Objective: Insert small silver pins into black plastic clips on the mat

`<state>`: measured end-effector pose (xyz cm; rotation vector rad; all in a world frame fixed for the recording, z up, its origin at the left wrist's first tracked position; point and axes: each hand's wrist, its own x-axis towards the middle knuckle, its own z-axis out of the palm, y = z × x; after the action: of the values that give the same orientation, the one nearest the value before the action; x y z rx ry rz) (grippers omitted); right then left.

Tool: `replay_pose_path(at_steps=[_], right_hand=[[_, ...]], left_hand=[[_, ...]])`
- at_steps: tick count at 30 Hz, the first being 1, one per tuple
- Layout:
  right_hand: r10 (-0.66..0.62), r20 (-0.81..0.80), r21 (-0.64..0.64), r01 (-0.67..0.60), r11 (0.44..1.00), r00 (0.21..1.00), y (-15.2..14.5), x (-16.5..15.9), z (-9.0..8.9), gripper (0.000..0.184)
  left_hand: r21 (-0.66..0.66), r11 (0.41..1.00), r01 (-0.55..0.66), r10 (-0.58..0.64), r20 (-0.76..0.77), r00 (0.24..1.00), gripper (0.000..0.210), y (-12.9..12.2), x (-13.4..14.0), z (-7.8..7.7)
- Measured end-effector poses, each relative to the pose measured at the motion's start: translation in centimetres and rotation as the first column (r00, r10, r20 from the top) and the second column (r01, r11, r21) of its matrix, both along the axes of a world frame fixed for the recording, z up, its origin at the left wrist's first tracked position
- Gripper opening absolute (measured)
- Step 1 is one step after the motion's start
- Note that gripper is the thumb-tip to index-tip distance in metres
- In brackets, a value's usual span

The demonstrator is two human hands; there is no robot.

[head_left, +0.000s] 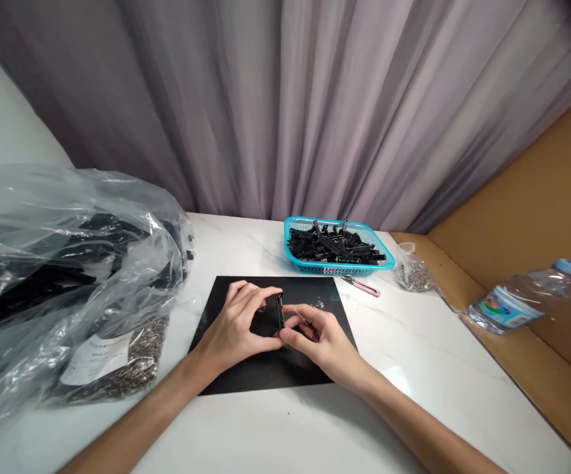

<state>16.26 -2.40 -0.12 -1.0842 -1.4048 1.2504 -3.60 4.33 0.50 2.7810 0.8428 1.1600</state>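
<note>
The left grip (235, 327) holds a black part (279, 312) end to end, apparently steadying it while the right grip (329, 337) pinches its bottom

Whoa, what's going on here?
Someone is holding a small black part upright above a black mat. The left hand has it between thumb and finger, top and bottom, and the right hand pinches near its lower end. Something thin and shiny shows by the right fingers, too small to make out. Lots of black pieces sit in the blue basket behind.
</note>
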Motion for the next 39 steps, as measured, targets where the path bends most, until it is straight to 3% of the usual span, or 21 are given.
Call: replay_pose_path(at_steps=[3, 7, 10, 14, 19, 22, 28, 33, 36, 39], right_hand=[[-0.013, -0.005, -0.004, 0.013, 1.000, 1.000, 0.2, -0.1, 0.0, 0.047], [0.002, -0.026, -0.007, -0.002, 1.000, 1.000, 0.5, 0.1, 0.5, 0.047], [0.004, 0.007, 0.013, -0.004, 1.000, 1.000, 0.6, 0.6, 0.9, 0.047], [0.027, 0.059, 0.022, -0.028, 0.999, 0.998, 0.7, 1.1, 1.2, 0.047], [0.066, 0.038, 0.010, -0.066, 0.998, 0.997, 0.6, 1.0, 1.3, 0.052], [0.075, 0.007, 0.023, -0.075, 0.997, 0.997, 0.6, 1.2, 1.6, 0.053], [-0.036, 0.030, 0.131, 0.032, 0.991, 0.999, 1.5, 1.5, 1.4, 0.043], [-0.173, 0.041, 0.199, 0.161, 0.967, 0.984, 2.5, 1.1, 0.5, 0.047], [-0.358, 0.114, 0.355, 0.298, 0.886, 0.927, 3.6, 2.2, 1.2, 0.037], [-0.687, 0.251, 0.612, 0.439, 0.658, 0.682, 6.0, 4.8, 2.8, 0.037]], left_hand=[[-0.032, 0.999, 0.003, -0.002, 0.014, 1.000, 0.059, 0.0, -0.1, 0.0], [-0.271, 0.962, 0.032, -0.005, 0.100, 0.995, 0.061, 0.0, -0.4, 0.2], [-0.409, 0.909, 0.084, 0.016, 0.236, 0.972, 0.040, -0.2, -0.2, 0.9], [-0.435, 0.898, 0.070, 0.102, 0.359, 0.928, 0.019, -0.5, 0.3, 1.5], [-0.471, 0.877, 0.089, 0.115, 0.388, 0.915, 0.020, -0.2, 0.4, 1.1], [-0.561, 0.815, 0.143, 0.119, 0.403, 0.907, 0.023, 0.4, 0.1, 1.0], [-0.729, 0.652, 0.211, 0.239, 0.461, 0.854, 0.032, 1.5, -0.3, 0.5], [-0.737, 0.642, 0.211, 0.237, 0.452, 0.860, 0.037, 1.9, -0.6, 0.4], [-0.726, 0.644, 0.241, 0.227, 0.481, 0.847, 0.038, 1.9, -1.0, 0.9], [-0.723, 0.657, 0.215, 0.267, 0.490, 0.830, 0.041, 2.3, -1.5, 1.2]])
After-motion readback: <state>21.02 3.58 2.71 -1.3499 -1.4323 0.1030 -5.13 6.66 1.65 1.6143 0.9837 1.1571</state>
